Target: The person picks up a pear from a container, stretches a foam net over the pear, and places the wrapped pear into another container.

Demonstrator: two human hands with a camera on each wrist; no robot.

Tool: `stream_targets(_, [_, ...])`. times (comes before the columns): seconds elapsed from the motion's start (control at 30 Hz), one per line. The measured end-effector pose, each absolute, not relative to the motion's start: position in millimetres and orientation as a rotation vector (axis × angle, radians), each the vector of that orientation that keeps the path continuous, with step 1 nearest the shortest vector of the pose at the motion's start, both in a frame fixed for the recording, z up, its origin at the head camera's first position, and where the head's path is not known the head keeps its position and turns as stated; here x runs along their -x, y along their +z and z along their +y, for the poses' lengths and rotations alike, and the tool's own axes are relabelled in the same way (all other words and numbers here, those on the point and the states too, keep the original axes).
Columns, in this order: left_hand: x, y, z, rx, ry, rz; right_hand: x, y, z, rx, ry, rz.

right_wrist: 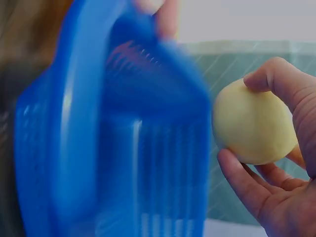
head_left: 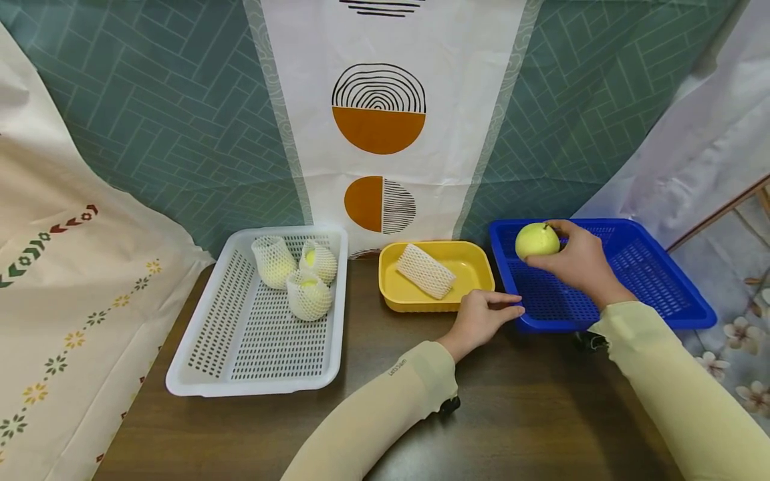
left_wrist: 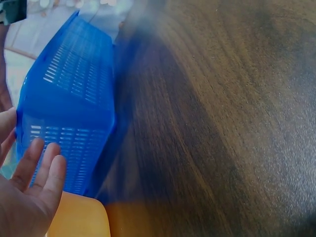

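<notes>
A round yellow-green pear (head_left: 537, 239) with a short stem is held by my right hand (head_left: 579, 259) above the left part of the blue basket (head_left: 646, 294). Thumb and fingertips grip its sides in the right wrist view. My left hand (head_left: 479, 319) reaches to the basket's front left corner, fingertips right at the rim. In the left wrist view, its loosely extended fingers (left_wrist: 53, 175) stand beside the basket's perforated wall. A white foam net sleeve (head_left: 426, 270) lies in the yellow tray (head_left: 390, 306) next to the left hand.
At left stands a white perforated basket (head_left: 255, 386) with several pears in foam nets (head_left: 309, 297) toward its back. All the containers rest on a dark wooden table (head_left: 517, 421). A patterned cloth (head_left: 198, 120) hangs behind them.
</notes>
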State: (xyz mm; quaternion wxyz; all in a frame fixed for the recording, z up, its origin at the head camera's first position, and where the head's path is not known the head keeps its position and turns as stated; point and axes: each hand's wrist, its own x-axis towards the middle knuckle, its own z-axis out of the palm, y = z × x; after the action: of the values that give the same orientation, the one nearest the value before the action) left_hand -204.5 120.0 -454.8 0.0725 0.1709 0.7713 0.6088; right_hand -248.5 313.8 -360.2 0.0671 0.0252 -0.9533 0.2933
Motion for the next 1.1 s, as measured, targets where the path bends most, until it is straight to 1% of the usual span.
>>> stream_targets(0.17, [204,-453,120,-0.514,1.821,2.331,240,-346,294,-0.111,0.961,-2.817])
stream_targets(0.4, [207,-447,109,-0.482,1.859,2.406,229,-342,271,-0.169,1.025,-2.772])
stream_targets(0.57, [212,-432,86,-0.397,1.881,2.518,222,-338,259,-0.209,1.058,-2.742])
stream_targets(0.8, [214,-403,42,-0.259,2.001,2.553,215,-338,246,-0.268,1.114,-2.748])
stream_targets(0.9, [213,-389,24,-0.272,2.035,2.544,212,-340,241,-0.31,1.127,-2.767])
stream_targets(1.1, [202,-372,0,-0.419,1.926,2.476,203,-347,228,-0.42,1.133,-2.81])
